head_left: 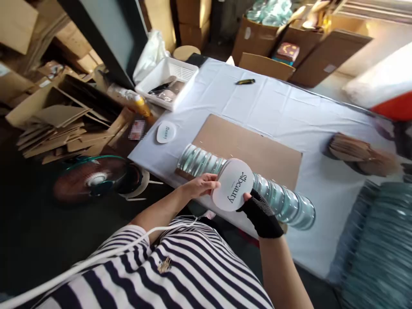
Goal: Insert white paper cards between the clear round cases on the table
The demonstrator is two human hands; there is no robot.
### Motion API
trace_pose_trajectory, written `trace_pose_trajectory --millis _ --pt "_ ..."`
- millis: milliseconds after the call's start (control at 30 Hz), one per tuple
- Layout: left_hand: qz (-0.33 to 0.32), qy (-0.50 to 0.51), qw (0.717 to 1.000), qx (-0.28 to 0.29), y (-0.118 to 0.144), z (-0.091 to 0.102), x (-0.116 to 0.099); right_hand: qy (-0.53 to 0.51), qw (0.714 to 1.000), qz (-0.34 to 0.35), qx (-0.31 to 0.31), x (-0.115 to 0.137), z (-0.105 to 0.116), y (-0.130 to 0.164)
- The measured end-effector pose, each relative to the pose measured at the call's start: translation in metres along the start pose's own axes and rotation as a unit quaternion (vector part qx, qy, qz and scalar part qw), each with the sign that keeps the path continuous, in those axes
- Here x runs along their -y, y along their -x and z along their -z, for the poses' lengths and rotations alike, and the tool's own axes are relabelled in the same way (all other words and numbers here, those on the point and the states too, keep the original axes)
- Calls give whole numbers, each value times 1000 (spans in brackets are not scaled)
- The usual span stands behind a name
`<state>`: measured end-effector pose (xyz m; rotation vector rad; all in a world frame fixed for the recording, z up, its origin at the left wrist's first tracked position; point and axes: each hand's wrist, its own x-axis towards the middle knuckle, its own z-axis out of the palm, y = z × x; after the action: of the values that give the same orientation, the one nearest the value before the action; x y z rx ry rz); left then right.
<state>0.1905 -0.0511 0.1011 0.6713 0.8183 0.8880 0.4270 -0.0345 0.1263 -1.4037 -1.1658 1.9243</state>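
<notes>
White oval "Sbeauty" card (233,184) pinched betw. both hands, left (201,185) & gloved right (259,210); its long axis tilted, row of clear round lids (280,201) just behind on tabletop (273,107).

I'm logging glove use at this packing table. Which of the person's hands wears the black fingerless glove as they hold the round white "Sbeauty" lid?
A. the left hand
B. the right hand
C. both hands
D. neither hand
B: the right hand wears the black fingerless glove at the lower edge of the white lid, while the left hand grips the lid's other side bare.
</notes>
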Motion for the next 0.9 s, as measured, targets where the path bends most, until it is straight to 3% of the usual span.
trace_pose_trajectory --millis 100,233,367,400,533,567,667,733,833,900 --pt "25 -10 1000 11 -19 -32 16 -18 1000 -1 -24 -6 31 28" --pt "46 -127 991 -14 -36 -58 29 -28 996 5 -89 -21 61 41" --pt "74 -50 991 104 -40 -75 38 -81 997 -7 17 -35 87 55" --pt "80 -40 989 114 -42 -79 39 -87 996 -5 16 -36 93 58" --pt "74 -132 986 73 -58 -101 41 -38 995 -2 -87 -33 112 72" --pt "84 -131 984 90 -61 -106 41 -37 996 -2 -77 -32 115 77" --pt "128 -42 971 196 -70 -116 48 -75 996 11 38 -35 125 86" --pt "144 -19 963 226 -77 -117 56 -75 995 14 70 -43 133 83" --pt "165 -187 956 152 -86 -114 63 5 999 -45 -26 -57 145 68" --pt "159 -314 931 101 -87 -112 63 35 993 -75 -82 -63 151 63"
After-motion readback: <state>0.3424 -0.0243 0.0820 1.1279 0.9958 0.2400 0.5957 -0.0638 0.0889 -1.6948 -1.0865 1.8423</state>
